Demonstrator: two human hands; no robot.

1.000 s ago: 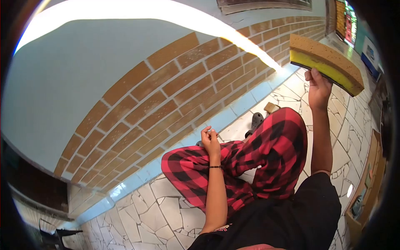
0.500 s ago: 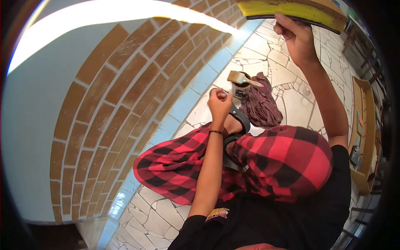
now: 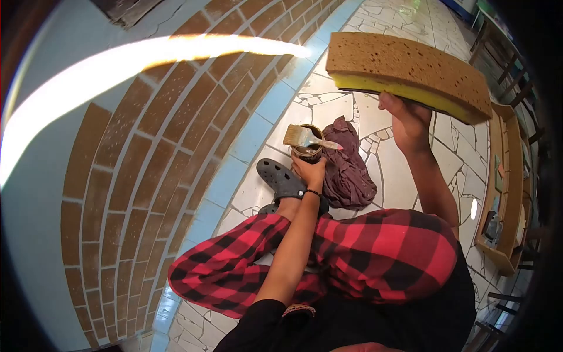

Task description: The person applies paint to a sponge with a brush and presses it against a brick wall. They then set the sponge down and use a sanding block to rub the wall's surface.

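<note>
In the head view, my right hand [image 3: 409, 120] grips a thick sponge float [image 3: 404, 61] from its dark backing side. Its brown porous face is turned up, with a yellow layer below it; the handle is hidden. My left hand [image 3: 311, 171] is closed around the near side of a small paint can [image 3: 316, 134] on the floor. Across the can's rim lies a flat paintbrush [image 3: 305, 137], bristles pointing left. A crumpled maroon cloth [image 3: 347, 170] lies against the can's right side.
To the left rises a wall painted with brown bricks [image 3: 155, 167], edged by blue tiles [image 3: 246, 138]. My dark clog [image 3: 280, 179] is just left of my left hand. A long wooden box [image 3: 498, 176] and dark chair legs [image 3: 510, 67] stand right, on the cracked-tile floor.
My left hand has moved from above my clog to the paint can and closed on it. The sponge float now shows its brown face, lower in view. The whole view has shifted.
</note>
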